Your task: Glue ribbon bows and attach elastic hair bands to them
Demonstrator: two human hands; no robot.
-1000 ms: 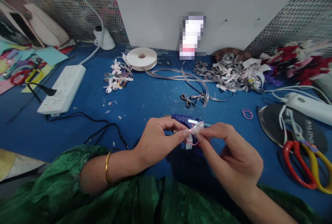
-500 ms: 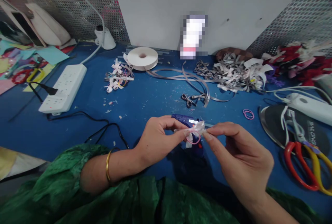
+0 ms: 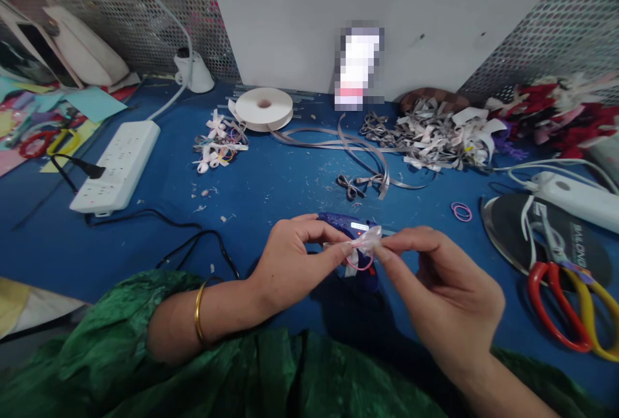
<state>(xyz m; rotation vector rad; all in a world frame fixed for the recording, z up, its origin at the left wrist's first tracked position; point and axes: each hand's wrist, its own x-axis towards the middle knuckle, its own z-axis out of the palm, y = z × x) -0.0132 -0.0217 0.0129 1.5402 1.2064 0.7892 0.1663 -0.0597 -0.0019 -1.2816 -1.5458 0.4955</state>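
Note:
A small pale pink ribbon bow (image 3: 370,239) with a pink elastic band (image 3: 360,266) hanging below it is held between both hands. My left hand (image 3: 302,257) pinches the bow's left side between thumb and forefinger. My right hand (image 3: 442,282) pinches its right side the same way. Just behind and below the bow lies a dark blue glue gun (image 3: 338,221) on the blue table, partly hidden by my left hand and the bow.
Grey bows (image 3: 352,187), a ribbon spool (image 3: 264,108) and a pile of ribbon pieces (image 3: 435,137) lie farther back. At the left is a power strip (image 3: 118,166). Red-handled scissors (image 3: 556,305) lie at the right near two elastic bands (image 3: 461,212). A phone (image 3: 358,66) leans behind.
My right hand has shifted slightly left against the bow. The grip of both hands looks the same, and the whole view has moved a little.

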